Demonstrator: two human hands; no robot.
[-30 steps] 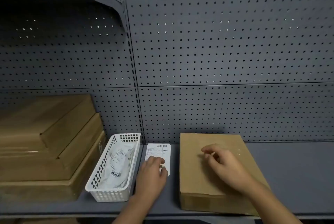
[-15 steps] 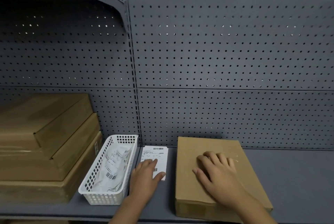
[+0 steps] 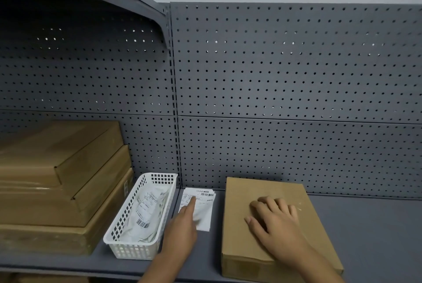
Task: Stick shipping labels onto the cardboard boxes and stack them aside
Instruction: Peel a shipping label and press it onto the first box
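Observation:
A flat brown cardboard box (image 3: 246, 246) lies on the grey shelf at centre right, with no label visible on its top. My right hand (image 3: 272, 220) rests palm down on it, fingers spread. Left of the box a small pile of white shipping labels (image 3: 204, 209) lies on the shelf. My left hand (image 3: 182, 225) reaches over the pile, its index finger stretched out and pressing on the top label near its far end. It grips nothing.
A white perforated plastic basket (image 3: 118, 228) holding crumpled label backing sheets stands left of the labels. Three cardboard boxes (image 3: 57, 182) are stacked at far left. A grey pegboard wall (image 3: 285, 100) closes the back; the bare shelf surface (image 3: 374, 237) extends to the right.
My left hand has slid forward along the label pile, index finger now extended toward its far end. My right hand went from curled fingers to lying flat on the box.

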